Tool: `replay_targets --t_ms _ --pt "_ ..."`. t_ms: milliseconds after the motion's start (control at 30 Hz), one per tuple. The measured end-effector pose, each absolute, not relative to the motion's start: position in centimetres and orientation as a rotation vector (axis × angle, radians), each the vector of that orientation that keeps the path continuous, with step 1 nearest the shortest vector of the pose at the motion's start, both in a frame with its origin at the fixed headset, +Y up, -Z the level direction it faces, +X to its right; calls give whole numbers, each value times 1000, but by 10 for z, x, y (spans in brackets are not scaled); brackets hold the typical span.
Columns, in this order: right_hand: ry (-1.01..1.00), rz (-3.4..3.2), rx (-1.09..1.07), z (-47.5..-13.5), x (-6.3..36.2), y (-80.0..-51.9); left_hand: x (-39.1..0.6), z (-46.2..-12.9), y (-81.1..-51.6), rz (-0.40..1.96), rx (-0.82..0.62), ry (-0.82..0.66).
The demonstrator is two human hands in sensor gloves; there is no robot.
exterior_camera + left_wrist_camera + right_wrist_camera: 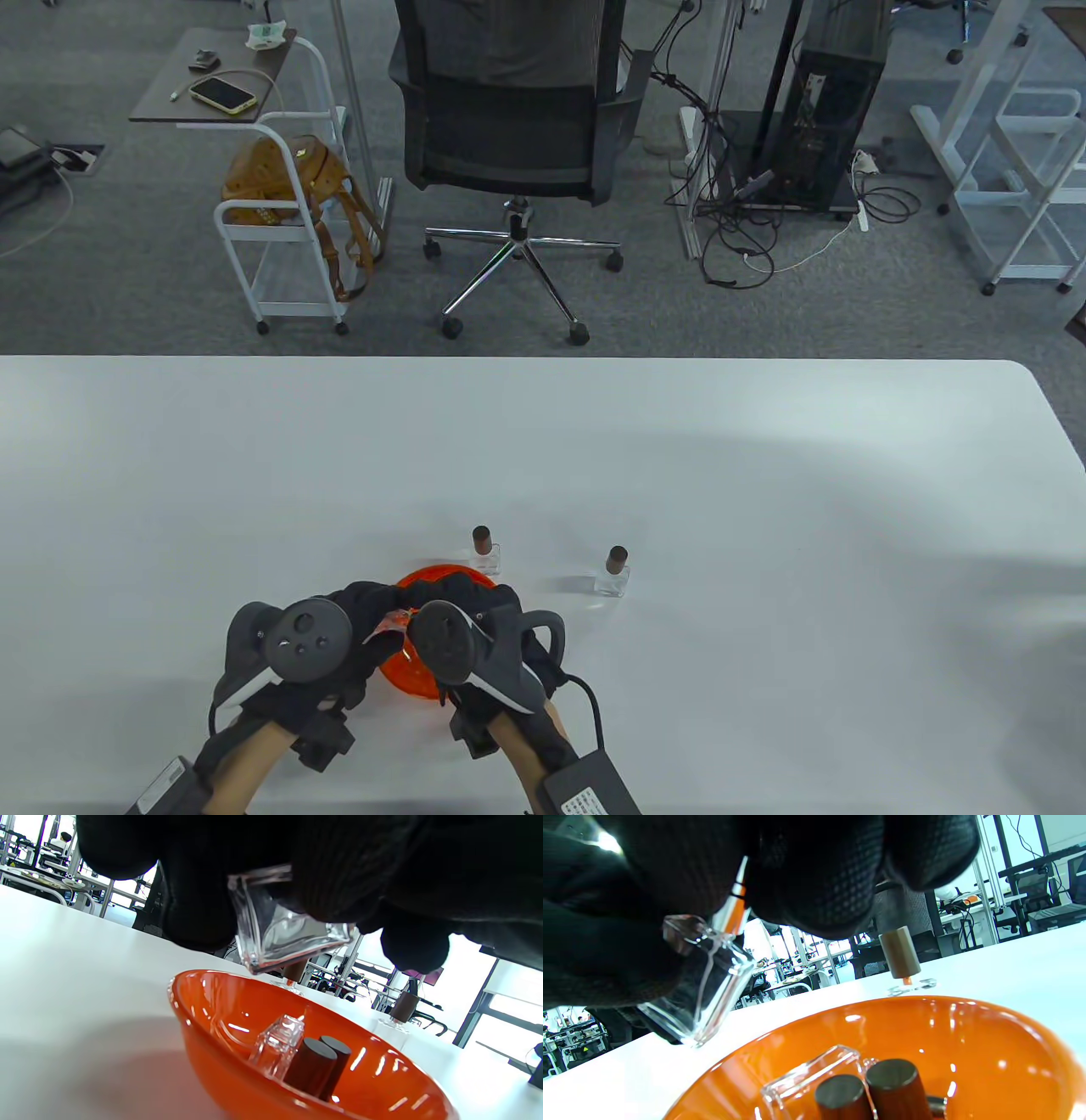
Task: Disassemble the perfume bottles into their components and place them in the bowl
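Note:
Both gloved hands hover over the orange bowl (407, 679) near the table's front edge. My left hand (361, 604) grips a clear glass perfume bottle (280, 929) by its body, tilted just above the bowl (203, 1014). My right hand (462, 594) pinches the orange-and-white sprayer top (736, 906) of that same bottle (706, 984). In the bowl (988, 1043) lie another clear bottle body (275, 1046) and two brown caps (314, 1065); a bit of metal (937, 1103) lies beside them.
Two capped perfume bottles stand upright just behind the bowl, one close to its far rim (485, 550), the other further right (614, 570). The white table (764, 475) ends at a far edge; beyond it are an office chair (517, 110) and carts.

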State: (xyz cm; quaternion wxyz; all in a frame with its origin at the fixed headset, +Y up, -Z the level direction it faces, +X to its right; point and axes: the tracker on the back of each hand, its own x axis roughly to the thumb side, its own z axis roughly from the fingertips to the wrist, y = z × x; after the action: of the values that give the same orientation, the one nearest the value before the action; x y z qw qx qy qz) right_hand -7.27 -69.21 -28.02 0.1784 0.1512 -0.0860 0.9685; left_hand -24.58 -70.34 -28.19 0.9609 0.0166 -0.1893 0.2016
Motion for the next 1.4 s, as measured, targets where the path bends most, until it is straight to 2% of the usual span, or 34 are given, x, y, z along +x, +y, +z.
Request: replay_targets --t_ms 100,567,700,867,1000,1400 --pt "-293 2742 415 -280 -73 -692 -246 -281 -704 400 21 -391" --pt "-241 2746 431 -281 -73 -695 -245 -282 -704 386 35 -381" --pt "-306 2748 419 -280 -74 -694 -246 -282 -703 405 19 -387" --pt "-245 2736 427 -281 -73 -694 -245 -282 -703 389 39 -385" --pt "-304 2754 431 -280 -74 -693 -247 -282 -703 402 28 -389" --pt "-308 2779 442 -279 -75 -694 -244 -280 -704 391 27 -395"
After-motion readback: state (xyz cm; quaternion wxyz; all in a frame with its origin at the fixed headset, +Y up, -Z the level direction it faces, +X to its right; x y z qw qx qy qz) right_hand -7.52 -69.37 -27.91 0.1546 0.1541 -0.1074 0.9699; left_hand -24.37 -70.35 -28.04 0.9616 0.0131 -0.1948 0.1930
